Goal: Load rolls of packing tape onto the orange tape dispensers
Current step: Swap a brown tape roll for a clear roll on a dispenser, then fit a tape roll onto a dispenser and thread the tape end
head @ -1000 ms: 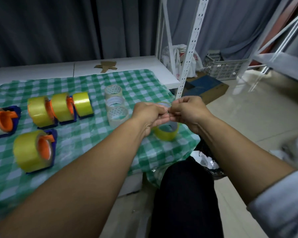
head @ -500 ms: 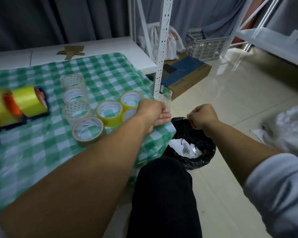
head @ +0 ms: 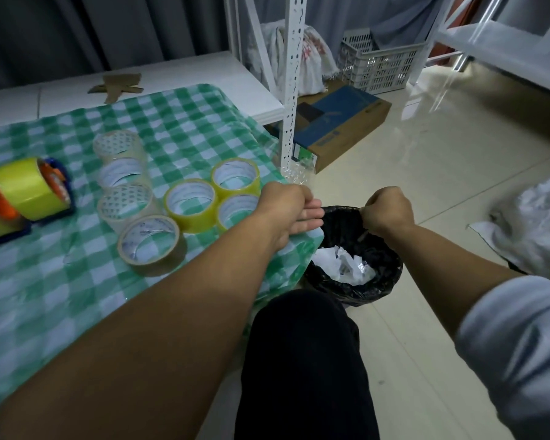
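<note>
At the cloth's (head: 188,122) 3 o'clock corner the left hand (head: 286,211) rests, fingers straight, gripping nothing. Over the bin (head: 391,271) the right hand (head: 388,211) hangs curled; any contents indiscernible. Nearest tape roll (head: 235,212) lies at the left hand's 9 o'clock: judged light, rigid, slick-sided; grip across the outer rim.

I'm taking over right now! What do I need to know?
Left hand: open, at the corner of the cloth, beside a yellow roll.
Right hand: curled over the bin; I can't tell if it holds anything.
Done: two loaded dispensers at the left edge.
Left: seven loose rolls lie flat on the cloth. No empty dispenser is in view.
</note>
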`<state>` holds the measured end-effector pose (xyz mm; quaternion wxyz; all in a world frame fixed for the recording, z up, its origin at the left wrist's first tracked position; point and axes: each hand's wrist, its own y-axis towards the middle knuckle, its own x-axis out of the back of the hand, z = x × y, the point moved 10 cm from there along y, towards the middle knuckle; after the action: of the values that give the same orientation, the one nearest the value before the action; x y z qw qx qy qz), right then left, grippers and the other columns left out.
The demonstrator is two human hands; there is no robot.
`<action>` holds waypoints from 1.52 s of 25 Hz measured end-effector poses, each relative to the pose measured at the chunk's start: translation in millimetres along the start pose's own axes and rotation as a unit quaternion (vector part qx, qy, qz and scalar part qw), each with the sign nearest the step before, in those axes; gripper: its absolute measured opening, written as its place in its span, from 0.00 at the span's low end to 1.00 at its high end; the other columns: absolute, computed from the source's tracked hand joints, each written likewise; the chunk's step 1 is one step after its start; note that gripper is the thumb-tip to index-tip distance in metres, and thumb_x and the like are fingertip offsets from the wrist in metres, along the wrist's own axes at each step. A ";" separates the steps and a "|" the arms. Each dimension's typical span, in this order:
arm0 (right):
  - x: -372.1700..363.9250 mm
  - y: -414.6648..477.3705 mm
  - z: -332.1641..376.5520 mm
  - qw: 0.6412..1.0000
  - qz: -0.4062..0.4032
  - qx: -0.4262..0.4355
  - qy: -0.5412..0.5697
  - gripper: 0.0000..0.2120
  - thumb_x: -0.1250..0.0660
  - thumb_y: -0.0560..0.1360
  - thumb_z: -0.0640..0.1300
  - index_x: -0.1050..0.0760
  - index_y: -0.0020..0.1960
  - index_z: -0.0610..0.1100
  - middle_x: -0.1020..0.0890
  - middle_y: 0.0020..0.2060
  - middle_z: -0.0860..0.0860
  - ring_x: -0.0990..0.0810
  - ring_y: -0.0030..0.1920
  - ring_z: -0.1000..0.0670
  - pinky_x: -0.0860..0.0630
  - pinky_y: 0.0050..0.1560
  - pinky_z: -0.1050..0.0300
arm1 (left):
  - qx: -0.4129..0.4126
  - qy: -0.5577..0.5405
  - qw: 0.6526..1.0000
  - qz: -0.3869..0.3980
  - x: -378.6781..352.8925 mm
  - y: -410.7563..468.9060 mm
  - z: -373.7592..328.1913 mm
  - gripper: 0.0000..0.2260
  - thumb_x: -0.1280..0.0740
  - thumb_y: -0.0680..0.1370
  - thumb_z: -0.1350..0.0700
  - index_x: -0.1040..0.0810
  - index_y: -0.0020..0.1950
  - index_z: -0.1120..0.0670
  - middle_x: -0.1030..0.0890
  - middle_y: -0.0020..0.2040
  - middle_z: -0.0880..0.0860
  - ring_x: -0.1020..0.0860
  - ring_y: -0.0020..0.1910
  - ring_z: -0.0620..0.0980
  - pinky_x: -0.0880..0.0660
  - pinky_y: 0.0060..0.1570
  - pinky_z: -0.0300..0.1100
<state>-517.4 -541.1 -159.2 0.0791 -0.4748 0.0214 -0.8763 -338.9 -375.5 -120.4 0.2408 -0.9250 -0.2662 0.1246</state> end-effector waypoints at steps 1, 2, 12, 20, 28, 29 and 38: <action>0.9 0.9 2.1 1.000 -0.002 0.000 0.003 0.03 0.33 0.73 0.35 0.21 0.43 0.36 0.17 0.37 0.39 0.17 0.40 0.38 0.16 0.45 0.45 | 0.000 -0.001 1.000 0.002 0.7 -0.8 -0.9 0.06 0.38 0.82 0.65 0.23 0.55 0.65 0.17 0.44 0.59 0.16 0.38 0.51 0.16 0.35 0.43; 2.0 2.3 4.2 1.000 -0.004 -0.001 0.005 0.03 0.34 0.72 0.35 0.21 0.42 0.36 0.17 0.37 0.39 0.17 0.39 0.38 0.16 0.44 0.44 | -0.002 -0.003 1.000 0.003 1.5 -1.6 -2.4 0.06 0.38 0.82 0.65 0.23 0.55 0.65 0.17 0.44 0.58 0.17 0.37 0.51 0.16 0.35 0.43; 5.6 -12.5 50.6 0.999 0.005 0.028 0.027 0.03 0.33 0.71 0.36 0.21 0.42 0.36 0.17 0.36 0.39 0.16 0.38 0.37 0.16 0.40 0.39 | -0.026 -0.014 1.000 -0.005 33.6 -22.3 -25.7 0.04 0.38 0.82 0.65 0.25 0.49 0.62 0.18 0.44 0.58 0.17 0.37 0.50 0.16 0.36 0.44; 5.8 -80.6 139.3 0.994 0.043 0.085 0.061 0.09 0.37 0.67 0.35 0.20 0.41 0.33 0.16 0.35 0.37 0.16 0.37 0.36 0.17 0.36 0.36 | -0.061 -0.013 0.996 -0.060 107.0 -60.2 -49.3 0.04 0.37 0.81 0.64 0.24 0.54 0.62 0.18 0.43 0.57 0.18 0.38 0.51 0.16 0.37 0.45; -12.2 -141.9 221.0 0.983 0.083 0.138 0.088 0.09 0.35 0.70 0.36 0.20 0.45 0.32 0.15 0.36 0.37 0.15 0.38 0.36 0.17 0.39 0.34 | -0.081 -0.040 0.991 -0.100 180.1 -107.0 -58.1 0.03 0.37 0.82 0.63 0.25 0.49 0.62 0.18 0.45 0.58 0.18 0.38 0.51 0.16 0.36 0.45; -14.7 -151.4 230.5 0.981 0.092 0.142 0.095 0.08 0.35 0.71 0.35 0.20 0.44 0.30 0.15 0.36 0.36 0.15 0.38 0.36 0.17 0.39 0.34 | -0.085 -0.043 0.990 -0.105 189.2 -112.7 -58.8 0.03 0.37 0.82 0.63 0.25 0.51 0.63 0.18 0.46 0.58 0.17 0.38 0.51 0.16 0.37 0.45; -75.4 -239.3 335.2 0.951 0.189 0.200 0.141 0.07 0.34 0.76 0.36 0.21 0.48 0.31 0.15 0.39 0.37 0.20 0.30 0.44 0.24 0.33 0.53 | -0.116 -0.078 0.975 -0.175 302.3 -166.1 -58.0 0.06 0.37 0.81 0.63 0.23 0.56 0.64 0.18 0.43 0.57 0.18 0.38 0.51 0.16 0.34 0.45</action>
<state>-225.2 -280.4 -11.0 0.3328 -0.3078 -0.0542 -0.8897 -139.8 -107.2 -16.8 0.1286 -0.8732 -0.4544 0.1202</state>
